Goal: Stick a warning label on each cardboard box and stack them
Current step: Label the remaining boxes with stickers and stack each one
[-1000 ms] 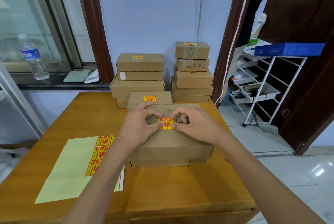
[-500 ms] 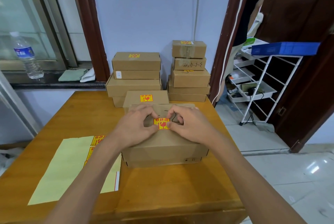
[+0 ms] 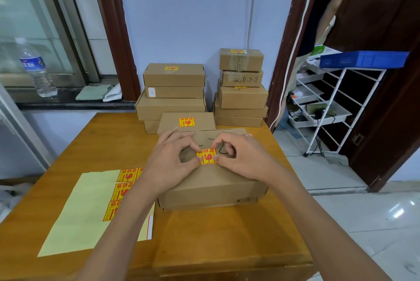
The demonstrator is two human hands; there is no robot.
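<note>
A brown cardboard box (image 3: pixel 211 192) lies on the wooden table (image 3: pixel 102 135) in front of me. A yellow and red warning label (image 3: pixel 206 156) sits flat on its lid. My left hand (image 3: pixel 172 160) pinches the label's left edge with thumb and forefinger. My right hand (image 3: pixel 241 158) does the same at the right edge. Behind it lies a smaller box (image 3: pixel 186 123) bearing a label. At the back stand two stacks of boxes, a left stack (image 3: pixel 172 94) and a right stack (image 3: pixel 241 90). A pale yellow label sheet (image 3: pixel 91 208) with several labels lies at the left.
A water bottle (image 3: pixel 37 69) and folded cloths (image 3: pixel 97 93) sit on the window sill at the left. A white wire rack (image 3: pixel 336 103) with a blue tray (image 3: pixel 363 59) stands at the right by a dark door. A person stands in the doorway.
Both hands stay on the label on the box lid, pressing its edges. The view has shifted slightly; nothing else has moved.
</note>
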